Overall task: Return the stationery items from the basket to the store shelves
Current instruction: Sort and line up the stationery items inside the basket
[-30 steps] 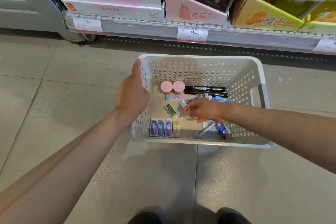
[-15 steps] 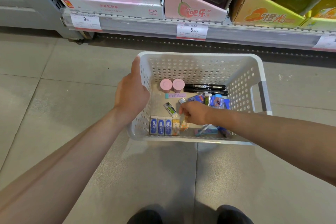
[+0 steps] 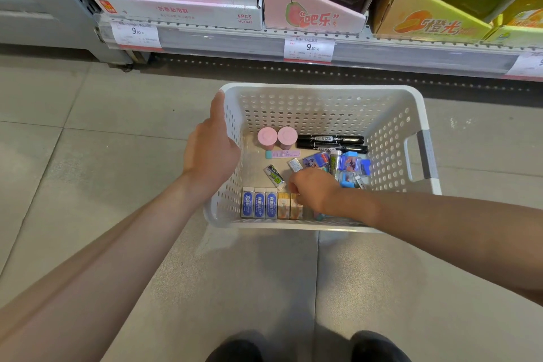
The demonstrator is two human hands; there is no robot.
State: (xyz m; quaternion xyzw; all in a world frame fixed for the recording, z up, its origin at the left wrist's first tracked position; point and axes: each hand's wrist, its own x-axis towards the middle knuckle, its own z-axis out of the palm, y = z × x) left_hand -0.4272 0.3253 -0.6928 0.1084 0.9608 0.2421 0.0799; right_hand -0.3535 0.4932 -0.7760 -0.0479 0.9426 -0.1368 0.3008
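Observation:
A white perforated basket (image 3: 323,106) is held above the tiled floor. My left hand (image 3: 210,153) grips its left wall. My right hand (image 3: 313,189) reaches inside, fingers curled down onto an orange eraser box (image 3: 295,209) at the near wall. Beside that box stand three blue eraser boxes (image 3: 259,203). Further back lie two pink round containers (image 3: 277,136), two black markers (image 3: 330,142), a pastel eraser (image 3: 283,154), a green-and-black eraser (image 3: 274,176) and a heap of blue packets (image 3: 349,164).
A store shelf (image 3: 235,41) with price tags runs across the top. It carries pink, white and yellow product boxes (image 3: 311,9). A grey shelf upright (image 3: 73,9) stands at the left. Grey floor tiles (image 3: 73,156) surround the basket, and my shoes (image 3: 379,347) show at the bottom.
My right hand has slid left and nearer, from the packets on the right to the orange eraser box at the near wall. My left hand kept its grip on the basket.

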